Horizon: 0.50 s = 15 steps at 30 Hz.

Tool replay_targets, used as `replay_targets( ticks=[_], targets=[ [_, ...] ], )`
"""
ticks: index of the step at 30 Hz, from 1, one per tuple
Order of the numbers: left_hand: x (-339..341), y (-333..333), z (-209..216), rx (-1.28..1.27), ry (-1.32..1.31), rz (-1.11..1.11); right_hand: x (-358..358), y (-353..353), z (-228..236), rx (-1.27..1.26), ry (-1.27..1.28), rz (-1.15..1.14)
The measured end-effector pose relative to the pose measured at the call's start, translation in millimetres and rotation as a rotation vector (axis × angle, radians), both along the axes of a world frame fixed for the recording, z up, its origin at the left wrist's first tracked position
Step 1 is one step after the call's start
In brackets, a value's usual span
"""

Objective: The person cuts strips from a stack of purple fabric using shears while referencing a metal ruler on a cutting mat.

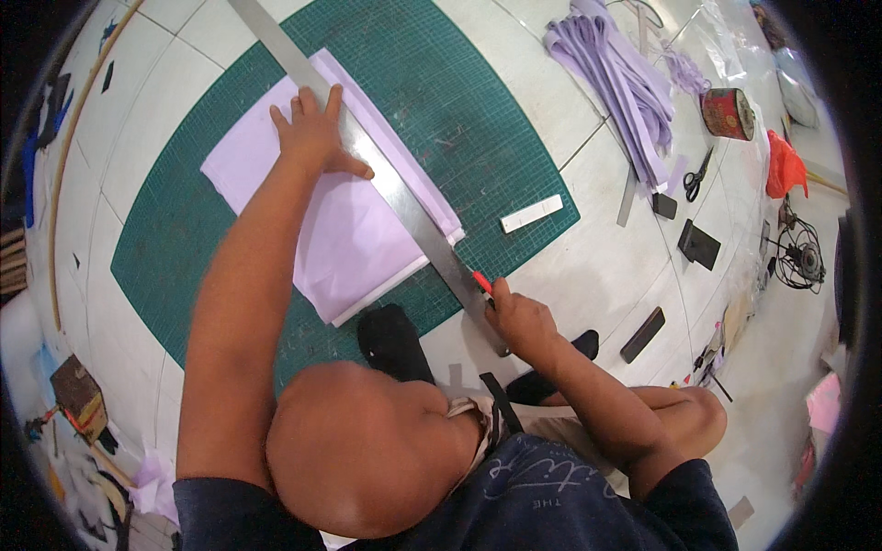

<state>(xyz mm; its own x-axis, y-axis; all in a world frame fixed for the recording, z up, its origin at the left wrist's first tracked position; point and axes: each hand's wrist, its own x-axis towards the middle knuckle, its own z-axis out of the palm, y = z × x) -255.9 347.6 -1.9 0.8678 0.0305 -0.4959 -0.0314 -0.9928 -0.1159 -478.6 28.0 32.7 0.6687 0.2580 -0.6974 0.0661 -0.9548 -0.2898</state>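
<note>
A folded stack of lilac fabric lies on a green cutting mat. Across it, slanting from upper left to lower right, runs a long metal ruler. My left hand presses on the ruler and fabric with its fingers spread. My right hand is closed round a red-handled cutter knife beside the ruler's near end. The knife's tip sits close to the ruler's edge, just off the fabric's near corner; its blade is too small to make out.
A white strip-shaped piece rests on the mat's right part. On the tiled floor at right are bundled lilac strips, a red tin, black scissors and dark blocks. My sock-covered foot touches the mat's near edge.
</note>
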Motion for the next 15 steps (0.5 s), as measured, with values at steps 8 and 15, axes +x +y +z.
replay_targets(
  ticks=[8,15],
  targets=[
    [0,4,3,0.004,0.031,0.032,40,31,8,0.252,-0.170,-0.543],
    [0,0,-2,-0.019,0.024,0.021,63,90,-43,0.365,-0.516,-0.663]
  ],
)
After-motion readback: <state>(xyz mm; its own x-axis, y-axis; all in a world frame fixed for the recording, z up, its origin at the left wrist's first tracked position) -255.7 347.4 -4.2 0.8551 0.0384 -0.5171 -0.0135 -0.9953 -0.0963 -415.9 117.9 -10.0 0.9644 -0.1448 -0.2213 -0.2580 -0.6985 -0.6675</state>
